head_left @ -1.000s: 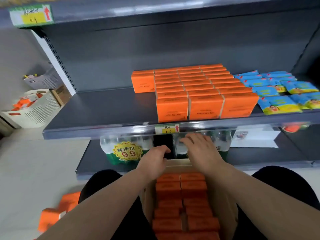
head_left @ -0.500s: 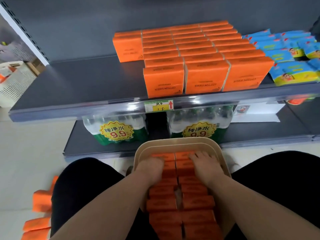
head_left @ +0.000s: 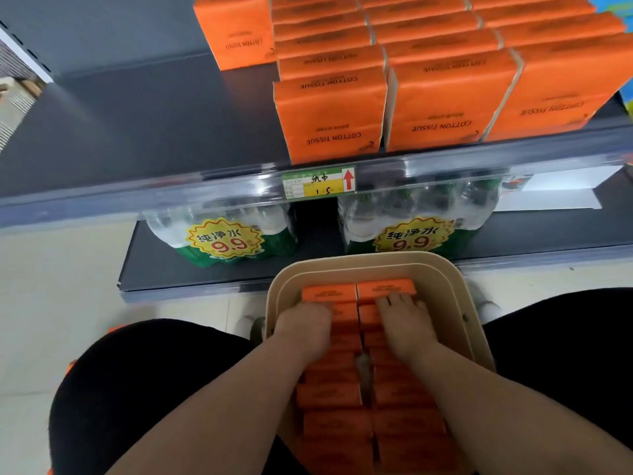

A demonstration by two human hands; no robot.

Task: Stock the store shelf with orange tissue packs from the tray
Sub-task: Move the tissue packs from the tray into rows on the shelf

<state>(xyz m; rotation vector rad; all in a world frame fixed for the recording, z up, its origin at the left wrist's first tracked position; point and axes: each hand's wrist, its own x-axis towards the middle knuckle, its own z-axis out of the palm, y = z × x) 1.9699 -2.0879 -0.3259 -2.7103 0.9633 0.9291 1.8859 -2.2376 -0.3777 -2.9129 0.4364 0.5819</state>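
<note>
**Both hands down in the tray of orange packs**

The left grip [head_left: 303, 325] is knuckles-up over the left column of packs, fingers curled down out of sight, so I cannot tell whether it has clenched on a pack. The right grip [head_left: 406, 320] lies over the right column. Its fingers [head_left: 394, 299] are spread and bent across the top of a pack near the far end, with the thumb hidden. Whether it is grasping or only resting there cannot be told either.

The tray packs [head_left: 329, 394] stand on edge in two columns side by side, filling the beige tray [head_left: 455, 303] from near end to far end. The tray sits between the person's knees [head_left: 137, 389], which are clothed in black, with its far rim close to the bottom shelf [head_left: 164, 265].

On that bottom shelf are two shrink-wrapped bundles of water bottles [head_left: 222, 231], each with a yellow 9.9 sticker.

Above, the grey shelf [head_left: 137, 125] carries the stocked packs [head_left: 332, 121]. They stand in rows running front to back on its right half, printed COTTON TISSUE, and one shorter row stands further left. The left half of the shelf is bare. A price tag [head_left: 318, 186] with a red arrow sits on the shelf's front edge.
</note>
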